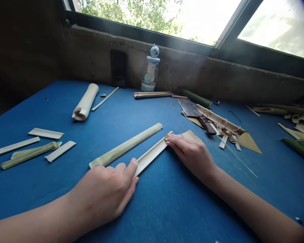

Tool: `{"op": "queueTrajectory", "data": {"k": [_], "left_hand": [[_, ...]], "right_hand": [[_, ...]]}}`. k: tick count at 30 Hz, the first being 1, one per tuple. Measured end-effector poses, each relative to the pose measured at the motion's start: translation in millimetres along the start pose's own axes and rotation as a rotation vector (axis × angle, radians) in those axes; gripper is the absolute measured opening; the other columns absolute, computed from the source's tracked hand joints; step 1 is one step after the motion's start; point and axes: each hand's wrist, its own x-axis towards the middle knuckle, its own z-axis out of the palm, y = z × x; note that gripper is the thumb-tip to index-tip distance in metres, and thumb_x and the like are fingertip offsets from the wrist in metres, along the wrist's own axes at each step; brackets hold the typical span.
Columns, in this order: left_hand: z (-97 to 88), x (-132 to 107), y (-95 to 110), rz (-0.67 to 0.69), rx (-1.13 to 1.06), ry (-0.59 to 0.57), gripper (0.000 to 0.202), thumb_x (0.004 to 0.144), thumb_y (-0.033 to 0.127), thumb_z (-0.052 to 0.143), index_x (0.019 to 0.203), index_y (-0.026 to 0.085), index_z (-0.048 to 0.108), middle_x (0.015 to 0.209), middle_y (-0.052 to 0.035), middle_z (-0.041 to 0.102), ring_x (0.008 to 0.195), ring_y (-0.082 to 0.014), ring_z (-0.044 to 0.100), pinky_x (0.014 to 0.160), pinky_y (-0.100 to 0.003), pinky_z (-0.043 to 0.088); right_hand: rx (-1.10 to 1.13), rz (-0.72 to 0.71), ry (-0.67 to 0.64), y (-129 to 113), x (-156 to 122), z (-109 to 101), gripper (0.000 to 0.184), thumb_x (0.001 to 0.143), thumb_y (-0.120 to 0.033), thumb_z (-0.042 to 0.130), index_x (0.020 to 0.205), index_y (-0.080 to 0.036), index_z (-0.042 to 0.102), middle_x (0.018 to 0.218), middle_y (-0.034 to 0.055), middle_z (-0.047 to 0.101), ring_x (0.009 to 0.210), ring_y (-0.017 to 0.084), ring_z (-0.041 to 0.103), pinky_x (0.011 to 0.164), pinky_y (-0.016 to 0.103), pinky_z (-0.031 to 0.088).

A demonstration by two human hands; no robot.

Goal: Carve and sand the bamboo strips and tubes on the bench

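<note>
My left hand [111, 185] is closed around the near end of a split bamboo strip [152, 156], its hollow pale side facing up. At the strip's far end, my right hand [190, 152] pinches a folded piece of sandpaper [191, 135] with print on its tan back. A corner of the sandpaper touches the inside of the strip. Just beyond lies a second half-round bamboo piece [128, 145], rounded side up and apart from both hands. The strip's near end is hidden under my left fingers.
Short bamboo pieces [46, 133] lie at left, near a thick bamboo tube [86, 101]. A cleaver [192, 109] rests among bamboo scraps at right. Against the back wall stand a bottle [149, 77] and a dark phone [118, 69]. More bamboo [299, 145] sits far right.
</note>
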Motion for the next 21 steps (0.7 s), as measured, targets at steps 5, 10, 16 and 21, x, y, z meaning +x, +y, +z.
{"op": "queueTrajectory", "data": {"k": [5, 10, 16, 21], "left_hand": [[-2.8, 2.7, 0.0, 0.033, -0.024, -0.005, 0.056, 0.110, 0.028, 0.020, 0.146, 0.009, 0.059, 0.081, -0.0100, 0.073, 0.055, -0.0257, 0.069, 0.046, -0.039, 0.051], [-16.1, 10.7, 2.5, 0.032, -0.042, -0.225, 0.064, 0.109, 0.025, 0.013, 0.152, 0.004, 0.055, 0.092, -0.0159, 0.076, 0.065, -0.0320, 0.076, 0.051, -0.046, 0.060], [-24.0, 14.8, 3.3, 0.006, -0.029, -0.324, 0.066, 0.108, 0.025, 0.010, 0.157, 0.006, 0.051, 0.101, -0.0201, 0.077, 0.073, -0.0351, 0.078, 0.057, -0.046, 0.061], [-21.3, 13.2, 2.2, 0.032, -0.025, -0.260, 0.064, 0.109, 0.023, 0.012, 0.156, 0.005, 0.051, 0.092, -0.0160, 0.076, 0.064, -0.0318, 0.075, 0.052, -0.043, 0.058]], "right_hand": [[0.019, 0.030, -0.064, -5.0, -1.8, 2.6, 0.023, 0.106, -0.022, 0.063, 0.119, -0.027, 0.082, 0.126, 0.0077, 0.081, 0.116, 0.032, 0.079, 0.097, 0.047, 0.071], [0.250, -0.145, -0.102, -50.2, -2.7, -4.6, 0.024, 0.106, -0.014, 0.060, 0.118, -0.021, 0.080, 0.125, 0.0095, 0.081, 0.116, 0.026, 0.080, 0.108, 0.038, 0.066], [0.170, -0.270, -0.135, -40.6, -6.8, -7.4, 0.034, 0.103, -0.003, 0.053, 0.121, -0.015, 0.079, 0.130, 0.0137, 0.079, 0.123, 0.026, 0.077, 0.113, 0.037, 0.061], [0.111, -0.142, -0.068, -15.6, -1.7, -6.8, 0.035, 0.099, -0.001, 0.057, 0.113, -0.022, 0.081, 0.120, 0.0109, 0.083, 0.111, 0.027, 0.082, 0.103, 0.038, 0.067]]}}
